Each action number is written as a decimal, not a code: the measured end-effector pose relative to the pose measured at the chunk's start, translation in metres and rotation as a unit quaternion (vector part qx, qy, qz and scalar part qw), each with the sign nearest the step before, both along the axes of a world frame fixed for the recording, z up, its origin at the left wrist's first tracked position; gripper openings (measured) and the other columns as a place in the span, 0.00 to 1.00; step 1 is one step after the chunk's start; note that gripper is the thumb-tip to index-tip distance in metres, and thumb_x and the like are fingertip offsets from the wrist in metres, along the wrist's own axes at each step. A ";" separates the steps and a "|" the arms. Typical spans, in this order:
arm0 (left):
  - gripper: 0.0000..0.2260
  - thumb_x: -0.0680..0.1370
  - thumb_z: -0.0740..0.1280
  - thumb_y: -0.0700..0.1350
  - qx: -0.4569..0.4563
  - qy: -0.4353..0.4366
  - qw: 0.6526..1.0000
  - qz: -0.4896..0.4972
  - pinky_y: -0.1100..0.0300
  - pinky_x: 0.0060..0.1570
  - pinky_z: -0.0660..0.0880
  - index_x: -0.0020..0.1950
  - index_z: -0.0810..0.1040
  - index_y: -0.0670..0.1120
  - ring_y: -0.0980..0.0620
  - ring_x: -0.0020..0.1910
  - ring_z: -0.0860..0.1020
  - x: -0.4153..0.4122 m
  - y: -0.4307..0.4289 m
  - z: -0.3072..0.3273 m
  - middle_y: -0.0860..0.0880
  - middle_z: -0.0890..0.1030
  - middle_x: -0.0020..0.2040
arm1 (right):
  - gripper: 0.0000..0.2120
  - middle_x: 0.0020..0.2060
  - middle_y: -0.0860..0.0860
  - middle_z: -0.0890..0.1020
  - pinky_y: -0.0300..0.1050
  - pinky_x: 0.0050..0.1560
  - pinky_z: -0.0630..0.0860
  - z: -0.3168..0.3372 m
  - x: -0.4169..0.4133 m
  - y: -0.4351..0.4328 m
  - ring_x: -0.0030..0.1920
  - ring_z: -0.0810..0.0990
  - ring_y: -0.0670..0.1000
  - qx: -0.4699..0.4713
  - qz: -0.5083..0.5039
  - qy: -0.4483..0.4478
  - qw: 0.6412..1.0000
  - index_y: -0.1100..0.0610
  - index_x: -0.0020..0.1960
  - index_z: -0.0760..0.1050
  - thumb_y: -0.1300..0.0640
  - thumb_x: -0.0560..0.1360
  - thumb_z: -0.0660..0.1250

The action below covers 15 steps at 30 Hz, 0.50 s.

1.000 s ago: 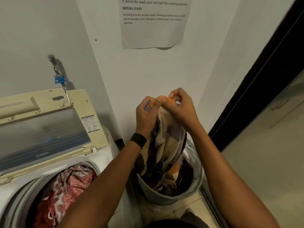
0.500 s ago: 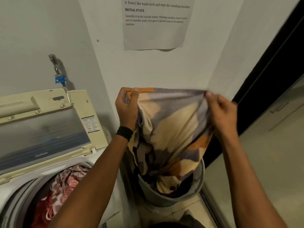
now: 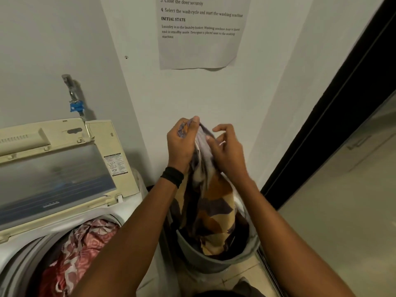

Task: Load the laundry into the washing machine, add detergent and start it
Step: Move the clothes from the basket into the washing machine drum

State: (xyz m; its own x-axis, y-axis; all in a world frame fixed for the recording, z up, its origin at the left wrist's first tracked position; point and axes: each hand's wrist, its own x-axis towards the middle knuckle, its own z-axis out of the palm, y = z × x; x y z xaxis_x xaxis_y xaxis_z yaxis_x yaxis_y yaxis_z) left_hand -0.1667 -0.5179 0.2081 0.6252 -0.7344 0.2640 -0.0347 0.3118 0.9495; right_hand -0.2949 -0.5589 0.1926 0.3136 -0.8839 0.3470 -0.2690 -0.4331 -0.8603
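Loading step, well short of done by the look of things. Grips the bunched top of the patterned cloth (image 3: 212, 202) in the left hand (image 3: 182, 144), fingers curled tight round the gather; pinches the same gather with the right hand (image 3: 227, 151), just beside the left, thumb on the fabric, fingers arched over it. Lets the rest hang in a long twist, lower end down inside the grey laundry basket (image 3: 216, 262) on the floor, just right of the washing machine (image 3: 126, 212). Lid (image 3: 53, 179) raised, drum part filled with red floral laundry (image 3: 81, 249), seemingly with room to spare on top.

To do this well: lift high enough to bring the tail clear of the basket rim, or gather the hanging length upward hand over hand, so as not to drag or tip the basket. Carry leftward over the machine's edge, keeping the tail off the floor and away from the lid hinge. Shake out the twist before letting go; better to drop loose folds onto the red pile than a tight rope, probably kinder to the wash and to the drum's balance. Push down any corner left over the drum's lip before closing the lid. Look into the basket afterwards for more beneath; impossible to tell from here. Detergent nowhere in view.
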 end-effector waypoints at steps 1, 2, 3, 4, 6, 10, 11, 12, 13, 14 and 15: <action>0.14 0.83 0.68 0.45 0.000 0.004 1.000 0.015 0.59 0.40 0.71 0.41 0.73 0.39 0.50 0.37 0.71 0.003 0.000 0.002 0.43 0.72 0.36 | 0.10 0.37 0.47 0.80 0.44 0.36 0.77 -0.016 0.000 0.008 0.34 0.80 0.44 -0.004 0.018 0.025 1.000 0.48 0.62 0.70 0.47 0.83 0.64; 0.14 0.83 0.68 0.45 -0.001 0.009 1.000 0.028 0.60 0.40 0.71 0.41 0.73 0.40 0.50 0.37 0.70 0.006 -0.001 0.003 0.43 0.71 0.36 | 0.10 0.37 0.46 0.80 0.44 0.37 0.77 -0.032 -0.001 0.016 0.35 0.80 0.45 -0.008 0.029 0.055 0.998 0.48 0.63 0.69 0.47 0.84 0.62; 0.14 0.83 0.68 0.44 -0.003 0.008 0.999 0.040 0.60 0.40 0.70 0.40 0.73 0.40 0.50 0.37 0.70 0.008 -0.002 0.003 0.43 0.70 0.36 | 0.08 0.38 0.46 0.80 0.45 0.37 0.75 -0.046 -0.001 0.023 0.36 0.80 0.47 -0.013 0.035 0.088 0.995 0.48 0.63 0.69 0.49 0.85 0.60; 0.15 0.83 0.68 0.44 -0.007 0.000 0.999 0.045 0.59 0.41 0.71 0.40 0.73 0.38 0.49 0.37 0.70 0.010 -0.002 0.002 0.43 0.70 0.36 | 0.06 0.38 0.46 0.80 0.46 0.38 0.73 -0.058 -0.002 0.029 0.38 0.80 0.49 -0.017 0.036 0.126 0.991 0.49 0.61 0.70 0.50 0.85 0.59; 0.17 0.83 0.69 0.45 -0.003 -0.017 0.999 0.046 0.54 0.43 0.75 0.40 0.73 0.36 0.47 0.38 0.72 0.010 -0.002 -0.005 0.41 0.72 0.36 | 0.05 0.38 0.49 0.78 0.49 0.38 0.68 -0.069 -0.007 0.032 0.40 0.78 0.55 -0.013 0.045 0.223 0.974 0.54 0.52 0.70 0.52 0.83 0.61; 0.14 0.83 0.68 0.44 0.000 -0.018 0.994 0.103 0.63 0.38 0.70 0.40 0.74 0.39 0.55 0.34 0.70 0.016 0.001 -0.008 0.46 0.71 0.34 | 0.08 0.40 0.51 0.75 0.48 0.40 0.67 -0.057 -0.038 0.004 0.44 0.77 0.61 0.035 0.050 0.410 0.910 0.52 0.42 0.67 0.54 0.76 0.65; 0.14 0.83 0.68 0.44 -0.004 -0.019 0.994 0.111 0.64 0.38 0.69 0.40 0.74 0.40 0.56 0.34 0.69 0.020 0.001 -0.007 0.47 0.70 0.34 | 0.08 0.39 0.50 0.76 0.48 0.40 0.67 -0.051 -0.051 -0.003 0.43 0.78 0.60 0.038 0.038 0.408 0.911 0.51 0.40 0.67 0.56 0.75 0.65; 0.14 0.83 0.68 0.44 -0.007 -0.028 0.993 0.114 0.64 0.38 0.68 0.39 0.73 0.41 0.56 0.34 0.69 0.025 0.001 -0.006 0.48 0.70 0.33 | 0.08 0.37 0.49 0.77 0.47 0.39 0.67 -0.045 -0.064 -0.010 0.42 0.78 0.58 0.034 0.021 0.384 0.923 0.51 0.39 0.68 0.57 0.75 0.65; 0.14 0.83 0.68 0.45 -0.007 -0.038 0.993 0.116 0.64 0.38 0.69 0.39 0.73 0.42 0.56 0.33 0.69 0.028 0.001 -0.005 0.50 0.71 0.33 | 0.08 0.35 0.49 0.78 0.47 0.38 0.68 -0.036 -0.075 -0.014 0.39 0.78 0.54 0.033 -0.003 0.333 0.942 0.52 0.38 0.70 0.58 0.75 0.65; 0.14 0.83 0.68 0.45 -0.005 -0.044 0.992 0.119 0.64 0.38 0.69 0.39 0.73 0.43 0.57 0.33 0.69 0.031 0.002 -0.005 0.51 0.71 0.33 | 0.09 0.34 0.47 0.78 0.46 0.37 0.69 -0.027 -0.080 -0.016 0.36 0.77 0.49 0.038 -0.030 0.260 0.964 0.53 0.38 0.72 0.59 0.77 0.64; 0.14 0.83 0.68 0.45 -0.002 -0.045 0.991 0.123 0.65 0.39 0.69 0.39 0.73 0.43 0.58 0.33 0.69 0.032 0.002 -0.007 0.52 0.71 0.33 | 0.09 0.33 0.47 0.78 0.45 0.36 0.69 -0.014 -0.082 -0.017 0.33 0.76 0.45 0.041 -0.055 0.180 0.981 0.54 0.38 0.73 0.59 0.78 0.63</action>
State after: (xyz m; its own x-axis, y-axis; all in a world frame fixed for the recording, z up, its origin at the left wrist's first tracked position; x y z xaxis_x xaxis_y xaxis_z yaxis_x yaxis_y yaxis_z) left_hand -0.1345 -0.5157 0.2015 0.7582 -0.5620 0.3305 -0.1954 0.2878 0.9376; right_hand -0.3773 -0.5754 0.1785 0.3042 -0.9395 0.1579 -0.6037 -0.3183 -0.7310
